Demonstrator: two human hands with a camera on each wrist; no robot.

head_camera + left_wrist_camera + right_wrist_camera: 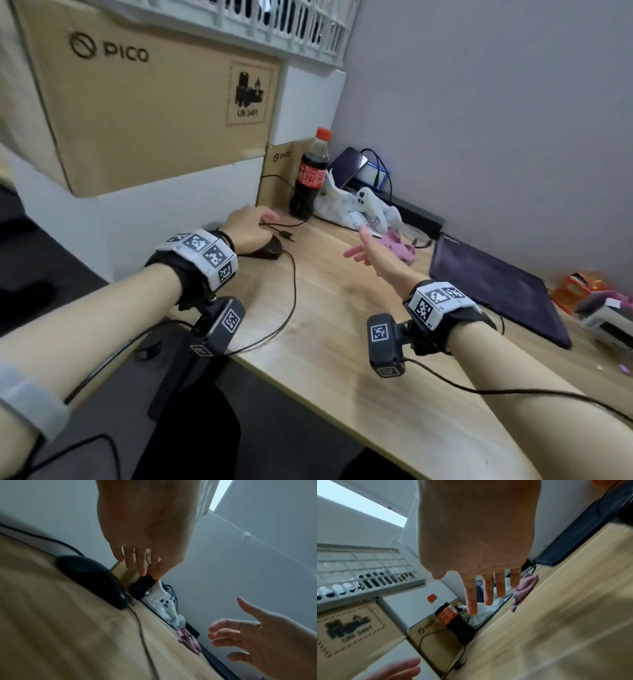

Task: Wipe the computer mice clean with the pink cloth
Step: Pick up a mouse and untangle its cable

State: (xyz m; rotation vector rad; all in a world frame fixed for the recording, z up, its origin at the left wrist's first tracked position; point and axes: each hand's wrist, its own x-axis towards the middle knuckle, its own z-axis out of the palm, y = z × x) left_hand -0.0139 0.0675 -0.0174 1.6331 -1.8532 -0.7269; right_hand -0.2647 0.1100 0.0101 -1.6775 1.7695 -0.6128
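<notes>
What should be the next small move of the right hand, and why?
Probably reach on to the pink cloth and pick it up. The right hand is open and empty, just short of the cloth on the desk, while the left hand hovers above the black mouse.

The left hand (145, 524) hung above the wooden bench (51, 635), its fingers (128, 559) pointing down, not touching the black mouse (91, 580) just below. The mouse cable (142, 635) ran over the bench. Further back lay a white controller (164, 604) and the pink cloth (188, 641). The right hand (267, 642) was spread, holding nothing.
</notes>
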